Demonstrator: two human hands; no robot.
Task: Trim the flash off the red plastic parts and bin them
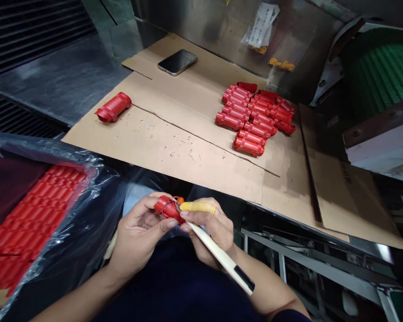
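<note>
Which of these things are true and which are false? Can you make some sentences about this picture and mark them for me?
1. The left hand holds a red plastic tube. True.
2. The right hand holds scissors. False: it holds a knife with a cream handle, its blade at the tube.
3. A yellow finger cover sits on a finger of the right hand. True.
4. All the red tubes on the cardboard sheet lie in one group. False: one tube lies alone, away from the group.
5. A phone lies on the cardboard sheet. True.
</note>
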